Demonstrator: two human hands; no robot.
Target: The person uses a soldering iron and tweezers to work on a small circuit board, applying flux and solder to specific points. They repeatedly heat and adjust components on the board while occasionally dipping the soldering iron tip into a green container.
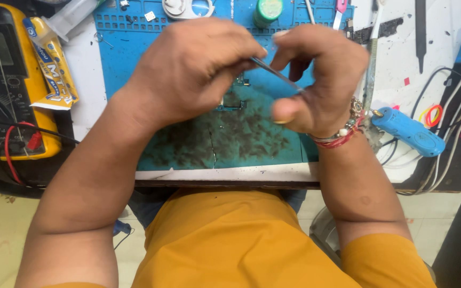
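Work appears mid-way: left hand and right hand, both curled shut, pinch thin grey metal tweezers at frame centre, long axis running upper left to lower right, above a small dark circuit board lying on the stained blue mat, nothing yet lifted.

**Blues, yellows and a grimy mat**

I am looking at a blue work mat that is showing dark, sooty smudges across its near half. A silver pair of tweezers is glinting above a dark green circuit board. The multimeter is showing yellow with a red lead, the glue tube yellow with blue print, the glue gun bright blue, the jar lid green. My shirt is glowing mustard orange.
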